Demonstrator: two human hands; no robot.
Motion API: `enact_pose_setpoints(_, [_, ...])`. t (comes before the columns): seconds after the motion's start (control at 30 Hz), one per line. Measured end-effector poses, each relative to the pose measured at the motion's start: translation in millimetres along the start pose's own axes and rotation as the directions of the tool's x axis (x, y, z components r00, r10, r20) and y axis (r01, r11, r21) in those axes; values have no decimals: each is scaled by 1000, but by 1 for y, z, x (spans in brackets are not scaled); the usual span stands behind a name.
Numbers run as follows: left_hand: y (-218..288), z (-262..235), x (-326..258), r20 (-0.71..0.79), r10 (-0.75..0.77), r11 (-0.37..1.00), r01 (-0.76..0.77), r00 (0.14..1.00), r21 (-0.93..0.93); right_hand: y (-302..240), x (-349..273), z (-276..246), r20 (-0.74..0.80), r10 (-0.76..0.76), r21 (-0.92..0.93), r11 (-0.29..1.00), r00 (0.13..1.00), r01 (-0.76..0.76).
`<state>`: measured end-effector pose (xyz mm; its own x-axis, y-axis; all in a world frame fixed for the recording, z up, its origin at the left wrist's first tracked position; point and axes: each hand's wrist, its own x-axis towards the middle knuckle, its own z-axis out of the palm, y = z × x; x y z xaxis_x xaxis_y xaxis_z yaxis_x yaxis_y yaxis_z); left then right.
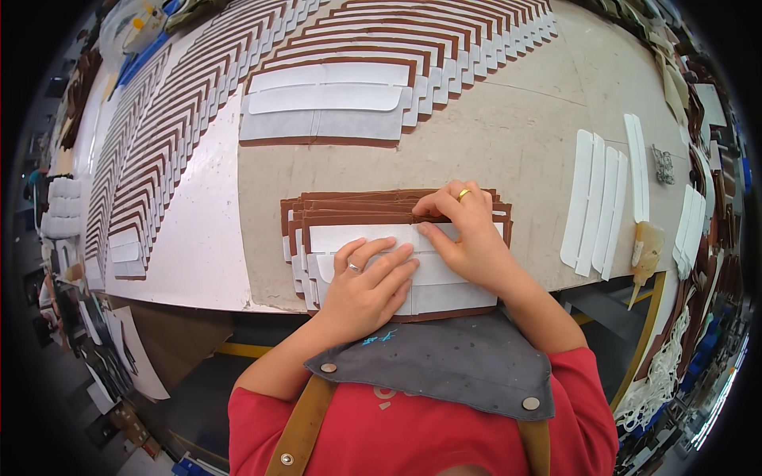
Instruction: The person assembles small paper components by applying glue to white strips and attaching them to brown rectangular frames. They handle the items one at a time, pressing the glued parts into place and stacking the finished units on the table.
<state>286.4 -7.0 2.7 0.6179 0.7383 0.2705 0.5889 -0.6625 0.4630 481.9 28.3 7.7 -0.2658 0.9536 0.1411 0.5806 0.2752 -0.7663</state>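
Observation:
A pile of brown leather-like panels (456,299), faced with pale grey backing, lies by the table's near edge. White strips (349,237) cover the upper part of the top panel. My left hand (361,289) rests flat on its left half, fingers spread over the strips. At the middle of the top brown edge, the thumb and forefinger of my right hand (467,238) are pinched together on the panel. The fingers hide part of that edge.
Long overlapping rows of similar panels (317,123) fill the table's far and left side. Loose white strips (586,202) lie at the right, near a yellowish squeeze bottle (648,246) with a pointed tip and a small dark metallic clump (663,165).

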Motion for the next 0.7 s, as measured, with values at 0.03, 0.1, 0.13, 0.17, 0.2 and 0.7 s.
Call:
enact_pose_setpoints(0.03, [0,0,0,-2,2,1000,-2,1000,3,0,1,-1,1,-4,-2,1000,1000,4])
enact_pose_setpoints(0.1, [0,1,-1,-8,5,1000,-5,1000,12,-1,3,-3,19,-5,-8,1000,1000,5])
enact_pose_setpoints(0.13, [0,1,-2,-3,3,1000,-3,1000,23,-1,4,-4,36,0,-11,1000,999,1])
enact_pose_setpoints(0.17, [-1,2,-3,1,1,999,-1,1000,35,-1,6,-4,52,3,-14,1000,999,-3])
enact_pose_setpoints(0.2, [-1,3,-4,5,0,999,0,1000,46,-1,6,-4,54,-7,-23,1000,999,8])
enact_pose_setpoints(0.7, [-1,6,-9,-89,80,987,-67,993,148,-1,-4,3,-95,-264,-206,949,960,240])
